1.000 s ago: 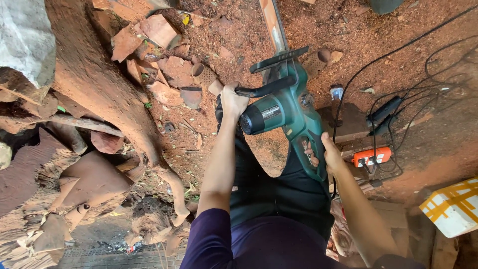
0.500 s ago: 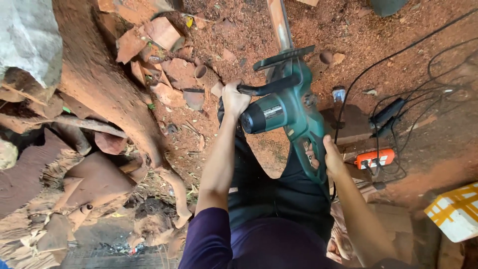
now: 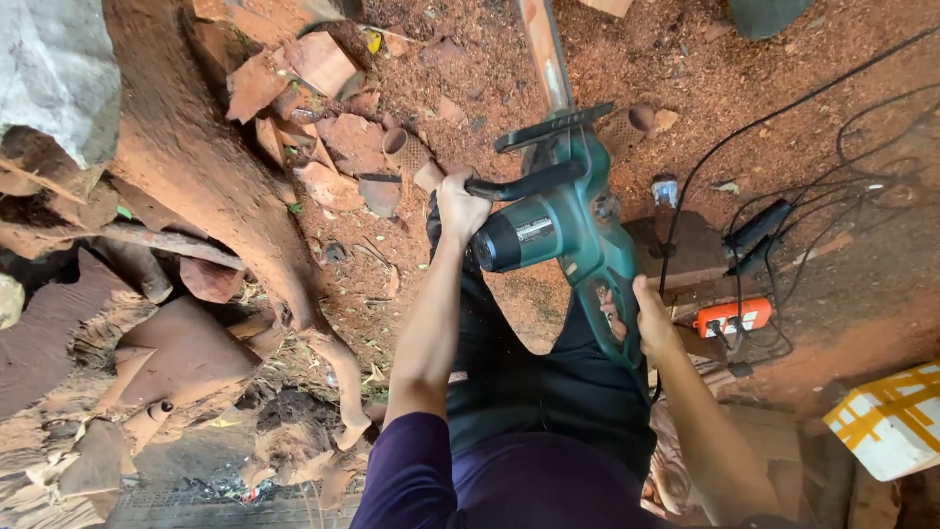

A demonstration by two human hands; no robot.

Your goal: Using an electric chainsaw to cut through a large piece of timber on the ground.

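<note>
I hold a green electric chainsaw (image 3: 563, 220) in front of me, its guide bar (image 3: 544, 54) pointing away toward the top of the view. My left hand (image 3: 458, 208) grips the black front handle on the saw's left side. At the rear of the saw, my right hand (image 3: 651, 318) is wrapped around the rear grip. The bar reaches out over reddish sawdust-covered ground. My dark trousers (image 3: 548, 392) show below the saw.
A large reddish log (image 3: 211, 176) runs along the left, with wood offcuts (image 3: 323, 64) around it. Black cables (image 3: 783, 211) and an orange power strip (image 3: 729, 316) lie at the right. A white and yellow box (image 3: 886, 421) sits at bottom right.
The saw and both hands have shifted slightly right and down in the view. Both grips are unchanged.
</note>
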